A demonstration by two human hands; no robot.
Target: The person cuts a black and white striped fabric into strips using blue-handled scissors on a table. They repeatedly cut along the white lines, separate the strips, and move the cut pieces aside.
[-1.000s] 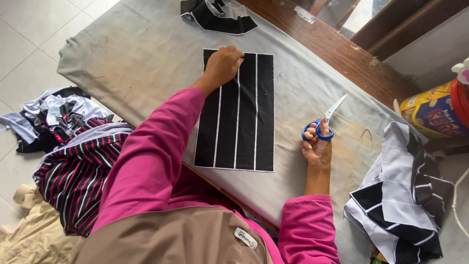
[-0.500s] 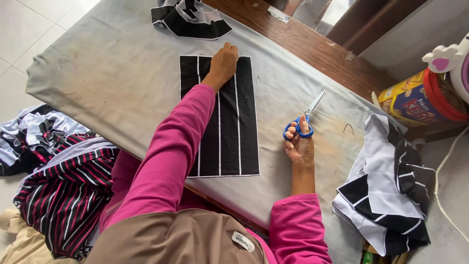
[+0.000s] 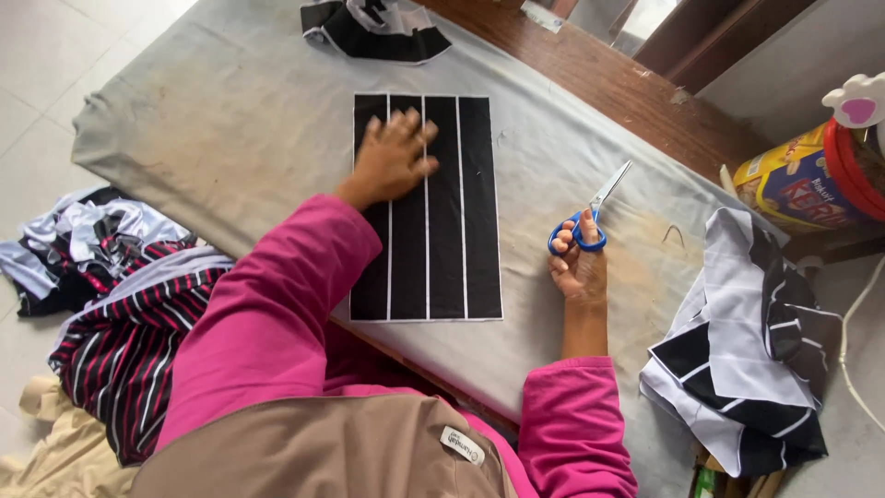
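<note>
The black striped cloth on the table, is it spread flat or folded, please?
Spread flat: the black striped cloth lies as one smooth rectangle, all four edges showing, the left hand pressing on it.

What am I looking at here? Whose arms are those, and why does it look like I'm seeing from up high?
The camera sits on a person's head and looks down, so the arms in pink sleeves are that person's own. The left hand lies flat on a black piece of cloth with thin white stripes, spread on a table covered in grey fabric. The right hand holds blue-handled scissors, blades pointing away, beside the cloth. A pile of black and white cloth pieces lies at the right, and another small pile at the far edge.
</note>
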